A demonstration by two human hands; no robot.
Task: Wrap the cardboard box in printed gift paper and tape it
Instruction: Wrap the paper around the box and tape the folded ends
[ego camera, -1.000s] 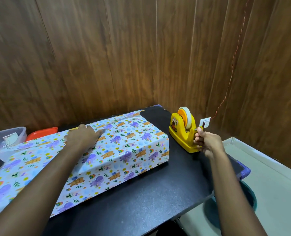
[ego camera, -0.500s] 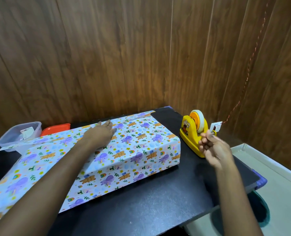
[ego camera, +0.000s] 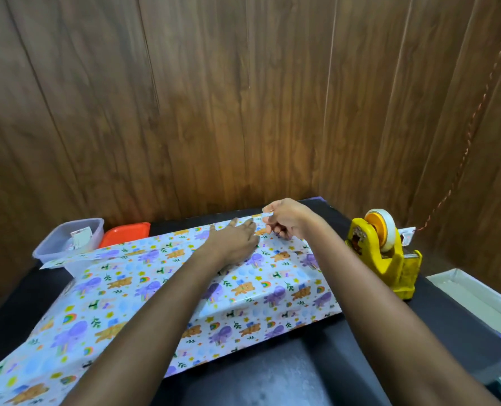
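The right hand (ego camera: 284, 222) has its fingers curled and pinches a short strip of tape (ego camera: 267, 214) at the far edge of the printed gift paper (ego camera: 144, 288), just beside the left hand (ego camera: 234, 241), which lies flat on the paper with straight fingers. The paper covers the cardboard box on the black table (ego camera: 302, 376). 1 yellow tape dispenser (ego camera: 387, 259) stands at right.

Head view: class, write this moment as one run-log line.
step: taping seam | left hand: presses flat on gift paper | right hand: pinches tape piece at far edge | tape dispenser: untouched
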